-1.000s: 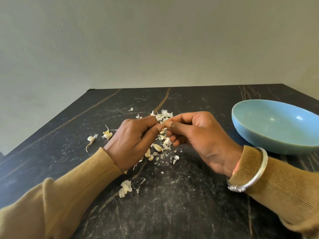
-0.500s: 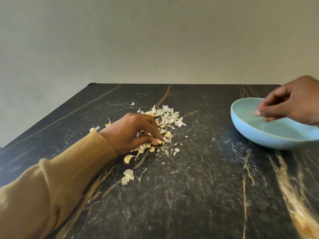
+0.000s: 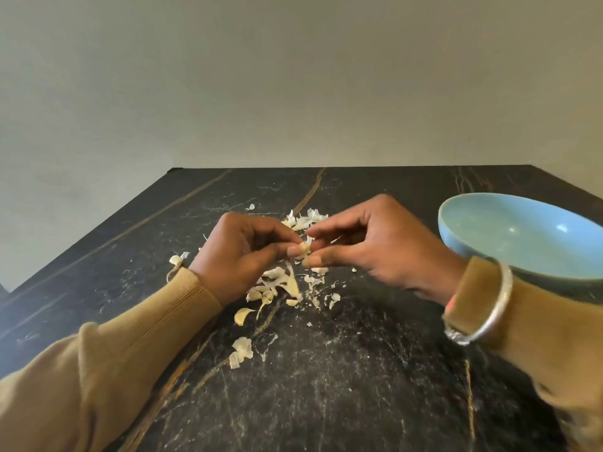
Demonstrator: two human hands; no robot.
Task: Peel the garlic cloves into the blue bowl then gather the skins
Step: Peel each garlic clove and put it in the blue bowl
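Left hand (image 3: 241, 252) and right hand (image 3: 375, 246) meet mid-frame above the dark marble table (image 3: 326, 402), small pale garlic clove (image 3: 303, 248) pinched between them. Papery white garlic skins (image 3: 277, 285) lie scattered beneath and behind. Round blue ceramic bowl (image 3: 522, 236) sits far right.

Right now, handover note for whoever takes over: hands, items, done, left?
Left hand and right hand: both pinch one clove above the table, mid-peel.
Bowl: at the right, beside the right wrist; no cloves seen in its visible part.
Skins: scattered under and around the hands.
Done: some peeling, judging by skins.
Left: finish this clove, drop it in the bowl, gather the skins.
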